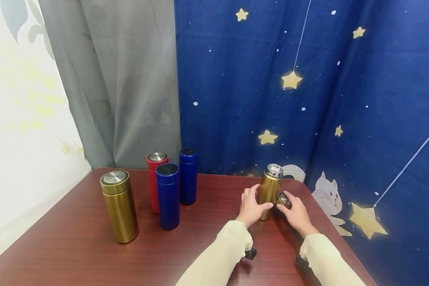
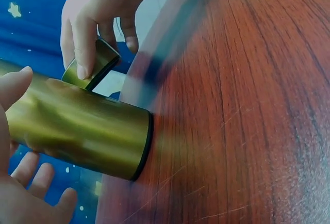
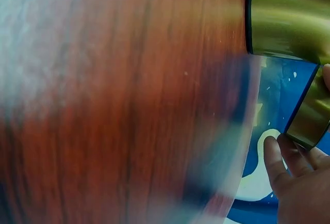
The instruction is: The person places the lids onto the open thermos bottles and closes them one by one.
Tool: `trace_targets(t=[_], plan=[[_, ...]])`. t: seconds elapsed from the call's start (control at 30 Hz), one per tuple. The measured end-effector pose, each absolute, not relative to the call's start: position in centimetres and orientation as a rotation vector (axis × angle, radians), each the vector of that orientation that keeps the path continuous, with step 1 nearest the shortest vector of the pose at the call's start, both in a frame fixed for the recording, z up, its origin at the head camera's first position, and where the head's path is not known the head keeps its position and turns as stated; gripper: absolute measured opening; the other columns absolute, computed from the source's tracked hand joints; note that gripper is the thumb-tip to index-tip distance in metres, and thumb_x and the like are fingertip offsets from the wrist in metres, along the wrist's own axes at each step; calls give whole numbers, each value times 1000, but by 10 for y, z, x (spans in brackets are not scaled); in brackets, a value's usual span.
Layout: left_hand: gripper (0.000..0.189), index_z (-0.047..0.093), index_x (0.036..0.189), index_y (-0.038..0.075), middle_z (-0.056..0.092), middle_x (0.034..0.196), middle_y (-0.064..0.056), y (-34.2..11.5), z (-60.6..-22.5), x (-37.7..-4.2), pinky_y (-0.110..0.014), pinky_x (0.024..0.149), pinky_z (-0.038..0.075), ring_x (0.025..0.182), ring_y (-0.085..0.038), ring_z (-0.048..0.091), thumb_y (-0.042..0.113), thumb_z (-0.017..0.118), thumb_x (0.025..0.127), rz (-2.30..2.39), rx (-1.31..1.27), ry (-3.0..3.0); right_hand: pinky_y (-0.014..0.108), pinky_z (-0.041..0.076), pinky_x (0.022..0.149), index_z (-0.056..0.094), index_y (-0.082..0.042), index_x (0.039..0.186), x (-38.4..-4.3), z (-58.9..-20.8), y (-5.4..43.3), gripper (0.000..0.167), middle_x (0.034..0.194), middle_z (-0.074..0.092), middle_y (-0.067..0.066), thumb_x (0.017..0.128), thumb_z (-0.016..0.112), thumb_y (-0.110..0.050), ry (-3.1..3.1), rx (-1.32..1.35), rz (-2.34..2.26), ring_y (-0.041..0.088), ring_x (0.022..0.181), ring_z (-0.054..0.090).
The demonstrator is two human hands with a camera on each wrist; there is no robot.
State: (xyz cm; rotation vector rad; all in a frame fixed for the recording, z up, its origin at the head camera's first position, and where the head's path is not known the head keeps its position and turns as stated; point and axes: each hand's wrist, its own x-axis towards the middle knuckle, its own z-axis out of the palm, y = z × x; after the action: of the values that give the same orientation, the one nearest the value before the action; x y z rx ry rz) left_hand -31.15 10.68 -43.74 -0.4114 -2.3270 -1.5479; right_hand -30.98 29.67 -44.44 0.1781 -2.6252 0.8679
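At the right of the table a slim gold thermos flask [image 1: 270, 190] stands upright with its steel mouth uncovered. My left hand [image 1: 252, 207] is around its middle, thumb in front and fingers along the far side. In the left wrist view the black-rimmed base of the flask [image 2: 103, 131] is on the tabletop. My right hand [image 1: 296, 212] pinches a gold screw lid [image 1: 284, 200], tilted and held off the table close to the flask's right side. The right wrist view shows the lid [image 3: 311, 113] between the thumb and fingers, its edge overlapping the flask.
Left on the reddish-brown table [image 1: 207, 254] stand a wide gold flask [image 1: 121, 214], a red flask [image 1: 153, 174] and two blue flasks, one in front [image 1: 169, 202] and one behind [image 1: 188, 178], all lidded. Curtains [image 1: 236, 99] hang behind the table's far edge.
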Motion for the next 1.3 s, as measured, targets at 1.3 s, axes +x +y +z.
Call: trace_targets(t=[1.3], plan=[[74, 48, 138, 12, 63, 121, -5, 97, -440, -307, -40, 91, 48, 103, -21, 61, 30, 84, 76, -1694, -397, -2281, 36, 41, 74, 65, -7, 123, -303, -442, 278, 44, 102, 62, 14, 83, 78, -21, -2127, 200, 947, 28, 91, 57]])
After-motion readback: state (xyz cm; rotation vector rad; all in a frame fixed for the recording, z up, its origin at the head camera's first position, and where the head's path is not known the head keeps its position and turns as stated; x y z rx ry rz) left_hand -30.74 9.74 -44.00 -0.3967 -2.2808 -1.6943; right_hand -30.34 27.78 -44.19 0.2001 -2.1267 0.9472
